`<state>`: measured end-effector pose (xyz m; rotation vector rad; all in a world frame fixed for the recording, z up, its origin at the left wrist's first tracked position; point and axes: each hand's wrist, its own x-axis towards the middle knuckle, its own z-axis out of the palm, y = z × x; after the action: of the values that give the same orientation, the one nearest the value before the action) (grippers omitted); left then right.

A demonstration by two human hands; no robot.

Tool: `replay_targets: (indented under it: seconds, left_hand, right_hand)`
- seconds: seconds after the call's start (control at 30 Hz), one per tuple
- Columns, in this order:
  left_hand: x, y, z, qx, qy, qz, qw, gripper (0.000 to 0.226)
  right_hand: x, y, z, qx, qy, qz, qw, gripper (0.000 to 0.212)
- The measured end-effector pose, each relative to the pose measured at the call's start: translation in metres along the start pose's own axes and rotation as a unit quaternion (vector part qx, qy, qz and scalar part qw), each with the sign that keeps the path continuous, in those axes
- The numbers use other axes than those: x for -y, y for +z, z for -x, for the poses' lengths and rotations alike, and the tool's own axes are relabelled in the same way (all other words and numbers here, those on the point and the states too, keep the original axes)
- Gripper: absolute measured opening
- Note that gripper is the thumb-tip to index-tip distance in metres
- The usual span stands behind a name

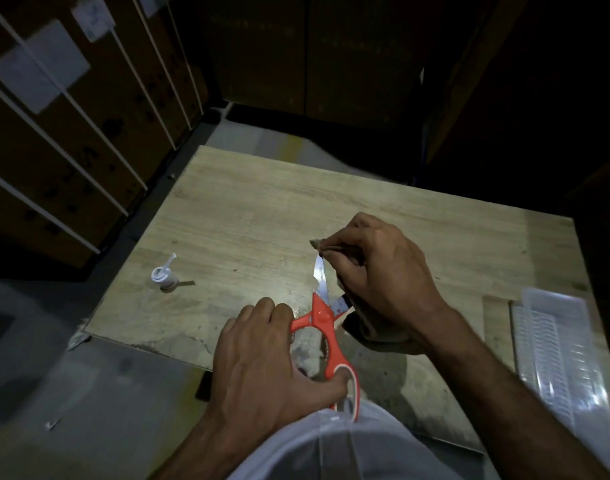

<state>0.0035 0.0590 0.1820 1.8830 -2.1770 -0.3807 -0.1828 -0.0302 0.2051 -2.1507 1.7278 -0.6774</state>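
A pair of scissors (pixel 322 317) with orange handles and steel blades is held over the wooden board (pixel 248 216). My left hand (pixel 265 355) grips the handles, with the thumb through the lower loop. The blades stand spread apart and point away from me. My right hand (pixel 376 271) pinches a brown cloth (pixel 365 332) against the upper blade near its tip. The cloth hangs down under that hand and hides much of the second blade.
A small white-capped bottle (pixel 165 277) stands on the board's left part. A clear plastic tray (pixel 559 355) lies at the right edge. Strapped cardboard boxes (pixel 71 140) are stacked to the left, with dark shelving behind. Grey floor lies below left.
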Motion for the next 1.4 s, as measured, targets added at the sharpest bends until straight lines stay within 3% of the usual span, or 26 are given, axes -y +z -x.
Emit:
replay_targets:
  seconds: [0.13, 0.3, 0.4, 0.5, 0.57, 0.77, 1.0, 1.27, 1.4]
  left_hand:
    - [0.001, -0.001, 0.0, 0.018, -0.004, -0.01, 1.0, 0.072]
    - [0.004, 0.0, 0.002, 0.04, -0.022, -0.011, 0.999, 0.072]
    - [0.004, -0.003, 0.001, 0.028, -0.026, 0.002, 0.999, 0.07]
    - [-0.001, -0.005, -0.001, 0.055, -0.023, -0.006, 0.998, 0.069]
    - [-0.001, -0.005, -0.002, 0.036, -0.017, -0.012, 0.999, 0.069]
    - [-0.002, -0.001, -0.004, -0.008, 0.0, -0.002, 1.0, 0.065]
    - [-0.001, 0.0, -0.005, -0.018, 0.01, -0.006, 1.0, 0.066]
    - [-0.001, 0.003, -0.003, 0.006, 0.004, -0.006, 1.0, 0.071]
    - [-0.001, 0.002, -0.001, 0.034, -0.01, 0.0, 0.999, 0.069]
  right_hand:
    - [-0.006, -0.001, -0.008, 0.01, 0.013, 0.026, 1.0, 0.016]
    - [0.0, -0.032, -0.003, -0.096, -0.003, -0.028, 0.995, 0.016]
    - [0.005, -0.037, 0.025, -0.042, -0.063, -0.071, 0.995, 0.02]
    - [0.01, -0.01, 0.053, 0.063, -0.122, -0.015, 0.99, 0.023]
    - [0.007, 0.007, 0.059, 0.081, -0.133, 0.008, 0.988, 0.029]
    - [0.004, 0.007, 0.04, 0.016, -0.108, 0.042, 0.993, 0.023]
    - [0.009, 0.01, 0.02, 0.016, -0.117, 0.045, 0.992, 0.009]
    - [0.004, 0.008, -0.018, 0.01, -0.054, 0.05, 0.997, 0.012]
    - [-0.008, -0.006, -0.036, -0.073, -0.004, 0.035, 0.997, 0.011]
